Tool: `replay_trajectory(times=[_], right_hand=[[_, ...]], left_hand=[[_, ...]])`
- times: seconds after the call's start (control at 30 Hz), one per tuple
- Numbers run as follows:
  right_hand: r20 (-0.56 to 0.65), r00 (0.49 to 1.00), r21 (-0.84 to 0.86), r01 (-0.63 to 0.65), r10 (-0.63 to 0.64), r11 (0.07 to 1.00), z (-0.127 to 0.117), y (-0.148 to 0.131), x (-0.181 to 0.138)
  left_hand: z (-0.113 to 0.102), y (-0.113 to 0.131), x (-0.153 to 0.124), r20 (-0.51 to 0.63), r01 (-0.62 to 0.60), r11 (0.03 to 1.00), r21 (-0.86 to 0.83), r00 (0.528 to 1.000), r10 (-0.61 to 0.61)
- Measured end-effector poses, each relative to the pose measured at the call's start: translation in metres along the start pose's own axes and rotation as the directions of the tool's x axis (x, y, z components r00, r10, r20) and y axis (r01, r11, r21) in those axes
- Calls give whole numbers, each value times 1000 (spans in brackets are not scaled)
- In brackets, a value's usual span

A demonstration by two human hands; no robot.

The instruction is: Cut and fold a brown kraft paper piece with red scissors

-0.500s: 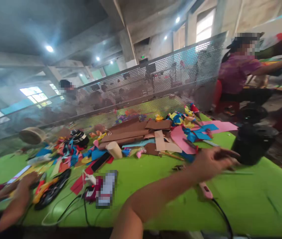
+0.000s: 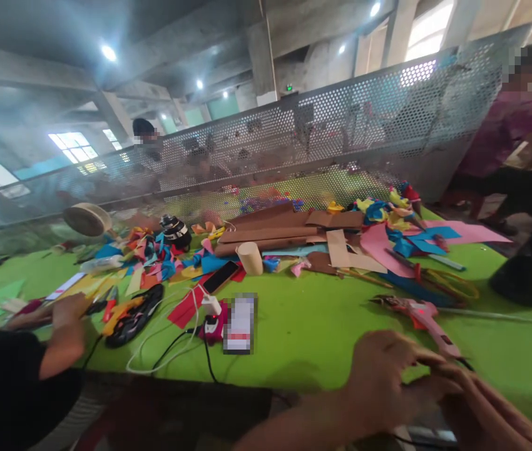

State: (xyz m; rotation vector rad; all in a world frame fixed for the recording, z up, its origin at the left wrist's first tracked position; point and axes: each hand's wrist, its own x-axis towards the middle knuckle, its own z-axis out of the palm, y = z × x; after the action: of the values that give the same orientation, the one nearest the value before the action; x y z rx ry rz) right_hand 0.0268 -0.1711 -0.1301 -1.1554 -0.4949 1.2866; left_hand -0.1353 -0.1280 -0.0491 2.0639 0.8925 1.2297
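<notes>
My left hand is above the green table's front edge at the lower right, its fingers curled and meeting those of my right hand. The fingertips of both hands press together; anything small between them is hidden by the fingers and blur. Just beyond my hands, a pink hot glue gun lies on the table, its black cord running towards me. A thin pale stick lies to its right.
Coloured paper scraps, brown cardboard and a masking-tape-like roll lie further back. A phone rests beside a power strip with cords. Another person's arm is at left. A dark container stands right.
My left hand has drawn back from beside the dark container to the front edge. My right hand has come into view and meets it. The glue gun is uncovered; the view has turned left.
</notes>
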Motion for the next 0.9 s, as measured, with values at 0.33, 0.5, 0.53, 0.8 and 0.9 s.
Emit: replay_trajectory(times=[0.33, 0.5, 0.53, 0.8, 0.9], right_hand=[[239, 960, 2, -154, 150, 988, 56, 25, -3], [447, 876, 41, -219, 178, 975, 88, 23, -22], [472, 863, 46, -229, 181, 972, 95, 21, -27], [486, 847, -1, -246, 216, 969, 112, -11, -34], [489, 840, -60, -238, 236, 969, 112, -19, -29]], left_hand=[[-46, -30, -29, -253, 33, 999, 15, 967, -28], [-58, -37, -29, -328, 195, 978, -78, 921, -210], [-60, -39, -29, -335, 220, 971, -88, 912, -237], [-81, -59, -20, -415, 365, 931, -23, 844, -341], [-84, -54, -20, -227, 413, 889, -199, 863, -451]])
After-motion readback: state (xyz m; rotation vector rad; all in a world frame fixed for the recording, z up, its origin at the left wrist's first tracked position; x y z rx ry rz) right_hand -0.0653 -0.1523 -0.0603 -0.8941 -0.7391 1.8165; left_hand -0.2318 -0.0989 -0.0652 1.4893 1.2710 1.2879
